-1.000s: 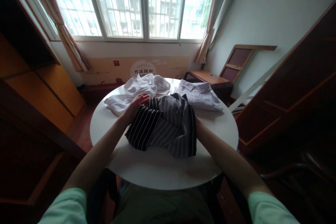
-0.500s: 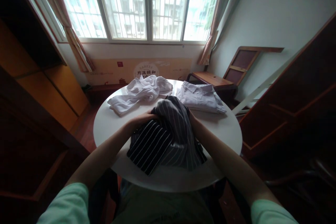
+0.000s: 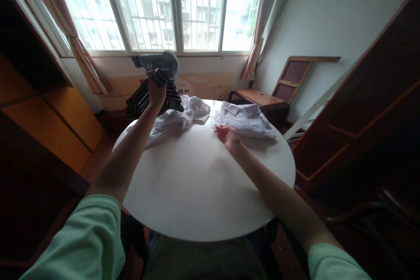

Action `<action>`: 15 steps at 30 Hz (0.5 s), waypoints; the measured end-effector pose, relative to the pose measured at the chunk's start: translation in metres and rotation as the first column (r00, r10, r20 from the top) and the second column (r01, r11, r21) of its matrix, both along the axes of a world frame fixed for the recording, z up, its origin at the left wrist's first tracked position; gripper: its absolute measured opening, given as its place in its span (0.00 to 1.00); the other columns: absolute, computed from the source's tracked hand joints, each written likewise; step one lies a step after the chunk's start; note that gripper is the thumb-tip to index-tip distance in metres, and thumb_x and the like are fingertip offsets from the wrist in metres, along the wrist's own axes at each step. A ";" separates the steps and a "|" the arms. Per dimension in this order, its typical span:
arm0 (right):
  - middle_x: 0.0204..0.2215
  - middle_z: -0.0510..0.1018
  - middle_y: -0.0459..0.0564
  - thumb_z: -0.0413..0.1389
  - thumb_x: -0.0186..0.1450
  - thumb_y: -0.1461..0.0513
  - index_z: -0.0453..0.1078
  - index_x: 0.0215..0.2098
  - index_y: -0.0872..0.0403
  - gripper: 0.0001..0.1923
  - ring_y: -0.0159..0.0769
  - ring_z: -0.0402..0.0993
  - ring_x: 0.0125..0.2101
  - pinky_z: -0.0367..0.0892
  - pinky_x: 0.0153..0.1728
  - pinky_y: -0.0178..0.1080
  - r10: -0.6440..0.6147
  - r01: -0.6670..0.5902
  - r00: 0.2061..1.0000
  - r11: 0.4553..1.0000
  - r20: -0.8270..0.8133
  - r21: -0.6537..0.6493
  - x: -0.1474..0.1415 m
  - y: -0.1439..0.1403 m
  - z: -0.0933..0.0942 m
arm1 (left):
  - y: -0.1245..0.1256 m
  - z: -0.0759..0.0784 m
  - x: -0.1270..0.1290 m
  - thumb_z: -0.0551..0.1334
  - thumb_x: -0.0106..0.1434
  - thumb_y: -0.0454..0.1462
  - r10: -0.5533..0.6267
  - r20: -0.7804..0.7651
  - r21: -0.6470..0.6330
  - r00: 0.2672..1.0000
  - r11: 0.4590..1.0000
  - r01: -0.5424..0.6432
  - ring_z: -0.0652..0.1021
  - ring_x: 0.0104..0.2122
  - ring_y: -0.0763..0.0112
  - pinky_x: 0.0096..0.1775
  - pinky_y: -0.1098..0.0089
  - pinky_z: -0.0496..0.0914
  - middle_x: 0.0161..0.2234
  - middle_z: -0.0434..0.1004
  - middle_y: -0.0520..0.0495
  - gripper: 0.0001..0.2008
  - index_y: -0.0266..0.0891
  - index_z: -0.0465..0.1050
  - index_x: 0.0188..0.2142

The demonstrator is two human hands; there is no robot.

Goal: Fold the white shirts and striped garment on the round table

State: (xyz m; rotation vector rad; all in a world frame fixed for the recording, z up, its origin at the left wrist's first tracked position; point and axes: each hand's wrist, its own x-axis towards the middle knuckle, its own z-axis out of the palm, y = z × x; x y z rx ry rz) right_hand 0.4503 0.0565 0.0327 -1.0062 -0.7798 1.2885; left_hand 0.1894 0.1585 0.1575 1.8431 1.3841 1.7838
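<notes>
My left hand (image 3: pixel 156 91) is closed round a bunched dark garment with white stripes (image 3: pixel 170 96), raised above the far left of the round white table (image 3: pixel 210 183). Grey cloth of the same garment bulges over the top of the fist. Beneath it lies a crumpled white garment (image 3: pixel 192 111), partly covered by the striped cloth. My right hand (image 3: pixel 229 137) is open, palm turned up and fingers loosely spread, holding nothing. It hovers at the near left edge of a folded white shirt (image 3: pixel 244 120); whether it touches the shirt I cannot tell.
A wooden chair (image 3: pixel 262 96) stands behind the table on the right. A dark wooden door (image 3: pixel 354 113) leans in at the right, and yellow cabinets (image 3: pixel 49 118) stand at the left. Behind the table is a barred window (image 3: pixel 173 13) with curtains.
The striped garment has gone from the table's near middle up to the far left in my left hand. My right hand has let go of it and moved beside the folded shirt.
</notes>
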 end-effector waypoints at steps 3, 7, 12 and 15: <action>0.26 0.77 0.46 0.50 0.50 0.61 0.64 0.26 0.52 0.05 0.33 0.74 0.29 0.65 0.31 0.36 0.019 -0.020 1.000 0.999 0.018 0.039 0.000 -0.003 0.000 | 0.008 -0.038 -0.001 0.61 0.55 0.35 0.072 -0.298 -0.120 0.952 0.986 -0.112 0.68 0.52 0.60 0.52 0.62 0.61 0.49 0.69 0.45 0.24 0.37 0.58 0.51; 0.26 0.76 0.47 0.52 0.50 0.59 0.64 0.29 0.54 0.09 0.33 0.72 0.28 0.65 0.32 0.36 -0.020 -0.026 0.964 0.985 0.264 0.169 -0.002 -0.003 -0.001 | 0.008 -0.110 -0.007 0.62 0.54 0.38 0.041 -0.523 -0.315 0.851 0.919 -0.238 0.68 0.51 0.52 0.51 0.59 0.61 0.51 0.67 0.32 0.25 0.28 0.61 0.49; 0.27 0.74 0.47 0.51 0.53 0.61 0.63 0.30 0.53 0.06 0.36 0.70 0.30 0.65 0.34 0.40 -0.305 -0.014 0.685 0.902 0.661 0.431 -0.002 0.002 -0.007 | 0.002 -0.167 -0.010 0.55 0.59 0.43 0.107 -0.680 -0.240 0.725 0.902 -0.359 0.63 0.55 0.50 0.55 0.58 0.56 0.56 0.60 0.31 0.28 0.29 0.55 0.56; 0.34 0.74 0.53 0.49 0.55 0.66 0.65 0.35 0.54 0.10 0.41 0.68 0.38 0.62 0.42 0.44 -0.510 0.011 0.381 0.836 0.771 0.548 0.006 0.006 -0.010 | -0.003 -0.175 -0.011 0.56 0.58 0.44 0.091 -0.695 -0.229 0.713 0.912 -0.341 0.61 0.57 0.49 0.56 0.59 0.54 0.58 0.57 0.31 0.33 0.28 0.51 0.58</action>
